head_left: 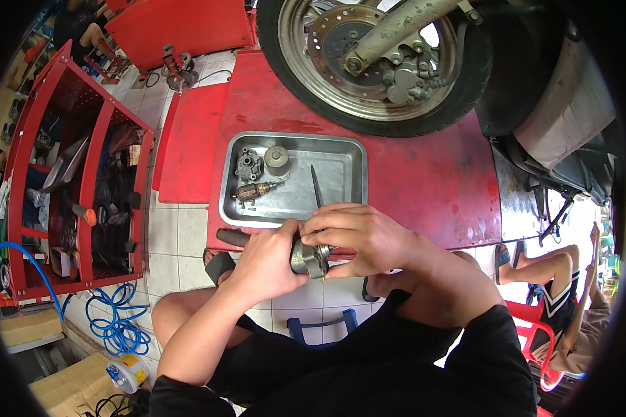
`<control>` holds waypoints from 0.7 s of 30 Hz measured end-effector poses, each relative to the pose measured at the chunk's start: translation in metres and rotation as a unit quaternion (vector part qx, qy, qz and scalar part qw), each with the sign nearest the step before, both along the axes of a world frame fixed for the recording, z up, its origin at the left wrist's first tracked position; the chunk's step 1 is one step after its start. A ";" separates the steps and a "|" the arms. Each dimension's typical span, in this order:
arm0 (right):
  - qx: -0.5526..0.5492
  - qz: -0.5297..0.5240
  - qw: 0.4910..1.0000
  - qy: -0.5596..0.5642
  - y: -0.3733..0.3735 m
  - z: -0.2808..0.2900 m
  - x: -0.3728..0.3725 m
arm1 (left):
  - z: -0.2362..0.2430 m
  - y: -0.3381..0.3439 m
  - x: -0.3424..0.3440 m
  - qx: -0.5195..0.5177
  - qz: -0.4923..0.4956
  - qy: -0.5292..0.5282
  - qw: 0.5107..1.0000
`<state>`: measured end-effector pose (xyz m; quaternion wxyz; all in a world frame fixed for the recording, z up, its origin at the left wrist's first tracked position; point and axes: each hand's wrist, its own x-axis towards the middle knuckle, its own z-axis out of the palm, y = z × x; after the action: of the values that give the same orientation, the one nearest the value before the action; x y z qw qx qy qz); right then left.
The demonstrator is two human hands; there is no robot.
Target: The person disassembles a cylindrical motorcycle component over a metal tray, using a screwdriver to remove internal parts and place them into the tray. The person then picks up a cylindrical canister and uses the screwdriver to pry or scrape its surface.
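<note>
My left hand [266, 263] is wrapped round a short, round grey metal motor part [311, 260], held low between my knees and the tray. From the other side, the fingers of my right hand [360, 236] close on the same part near its upper end. Just beyond my right fingers, a thin dark pointed rod [317, 184] sticks up over the metal tray [292, 221]; my hand hides its lower end. A dark handle [232, 237] lies beside my left hand. Inside the tray are a motor armature [254, 191], a cylindrical metal housing [277, 160] and a cast metal cover [249, 165].
The tray rests on a red bench [424, 187], with a motorcycle front wheel [375, 121] standing at its far side. A red tool cart [84, 181] is at the left, above a coiled blue hose [118, 323]. A person [566, 278] sits at the right.
</note>
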<state>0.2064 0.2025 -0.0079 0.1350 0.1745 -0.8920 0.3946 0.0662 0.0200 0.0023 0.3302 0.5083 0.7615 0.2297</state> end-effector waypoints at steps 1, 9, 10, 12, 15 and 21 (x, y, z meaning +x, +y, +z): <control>0.001 -0.001 1.000 -0.001 0.000 0.000 0.000 | 0.001 0.001 0.000 -0.004 0.004 -0.002 1.000; 0.002 -0.007 1.000 0.005 -0.002 -0.005 -0.001 | -0.001 -0.002 0.001 -0.006 0.006 0.022 1.000; 0.001 -0.007 1.000 0.006 -0.003 -0.005 -0.001 | -0.001 -0.002 0.001 -0.006 0.006 0.024 1.000; 0.000 -0.007 1.000 0.006 -0.003 -0.005 -0.002 | 0.000 -0.001 0.001 -0.012 0.006 0.020 1.000; -0.005 -0.007 1.000 0.003 -0.003 -0.005 -0.002 | 0.002 -0.001 0.001 -0.017 0.006 0.024 1.000; 0.006 -0.003 1.000 0.004 -0.003 -0.005 -0.003 | 0.003 -0.001 0.000 -0.023 0.009 0.023 0.999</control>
<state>0.2034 0.1997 -0.0130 0.1386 0.1738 -0.8944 0.3881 0.0664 0.0186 0.0056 0.3220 0.4989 0.7785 0.2036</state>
